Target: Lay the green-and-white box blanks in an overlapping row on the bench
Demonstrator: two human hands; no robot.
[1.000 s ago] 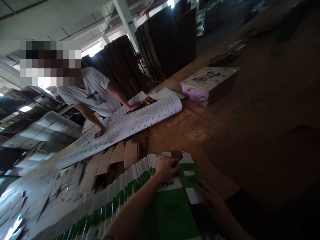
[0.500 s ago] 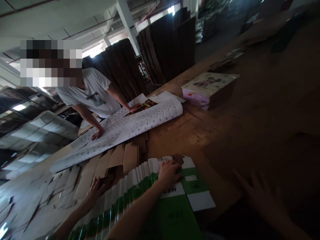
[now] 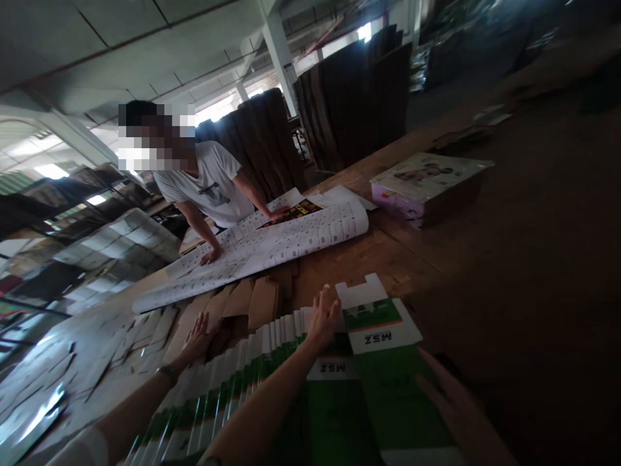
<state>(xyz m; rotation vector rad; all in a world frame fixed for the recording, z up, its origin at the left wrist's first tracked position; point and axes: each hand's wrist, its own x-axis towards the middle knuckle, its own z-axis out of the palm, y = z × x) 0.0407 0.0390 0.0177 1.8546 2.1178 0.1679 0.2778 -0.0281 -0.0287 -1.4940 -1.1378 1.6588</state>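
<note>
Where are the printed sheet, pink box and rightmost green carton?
Printed sheet point(image 3: 264, 252): head view, on its white printed face.
Pink box point(image 3: 429, 176): head view, on its pictured top.
Rightmost green carton point(image 3: 395, 378): head view, on its large green panel.

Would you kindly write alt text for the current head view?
The wearer's left hand and right hand are at flat green-and-white cartons on a dim brown table; a third hand reaches in at left. Across the table, a person in a white T-shirt leans over a large printed sheet.
</note>
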